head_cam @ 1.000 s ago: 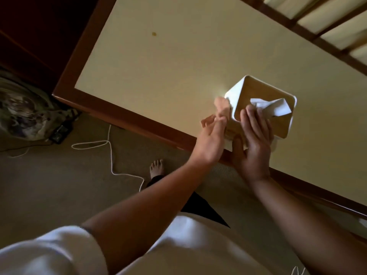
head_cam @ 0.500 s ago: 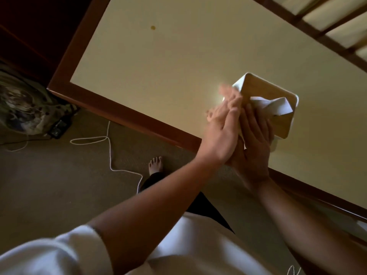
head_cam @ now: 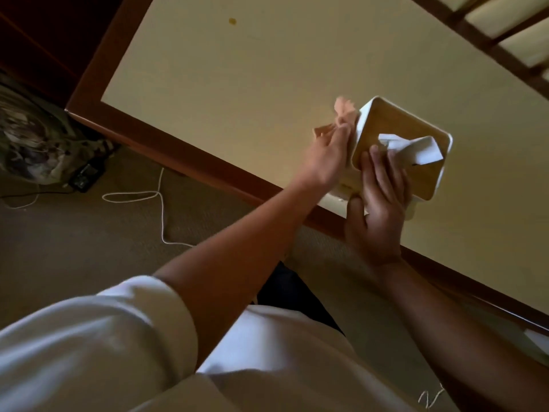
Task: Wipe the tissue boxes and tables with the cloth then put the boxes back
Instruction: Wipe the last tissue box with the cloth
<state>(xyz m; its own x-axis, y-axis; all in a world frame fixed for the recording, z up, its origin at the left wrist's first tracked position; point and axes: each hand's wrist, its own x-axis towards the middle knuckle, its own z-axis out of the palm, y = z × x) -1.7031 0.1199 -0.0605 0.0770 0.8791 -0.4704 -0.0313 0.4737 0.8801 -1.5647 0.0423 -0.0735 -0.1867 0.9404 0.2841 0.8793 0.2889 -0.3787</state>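
Wiping step on tissue box, in progress by the look of it. Box tilted up off the desk, near the desk's front wooden edge, top face with wooden lid panel turned toward camera, white tissue sticking out of the slot. Long axis running from upper left to lower right in view.

Right hand closed around the box's near end: fingers spread over the lid beside the tissue, thumb under the near lower corner. Holding and bracing, box weight apparently on this hand plus the far bottom edge; contact with the desk hard to tell.

Left hand pressed flat against the box's left white side wall, fingers mostly extended, loosely curled on the peach cloth. Cloth bunched between palm and wall, loose end poking out past the fingertips toward the box's far upper corner.

Key relation: side wall directly right of left hand, touching through cloth; stroke path along the wall's long axis, away from body. Left hand nearer the unwiped far corner; right hand blocking the near end.

Judgement: remaining faces need regrip or turn by right hand. Desk wipe not yet done; small brown spot visible far up on desk. Risk: tissue snagged by the fingers lying beside it.
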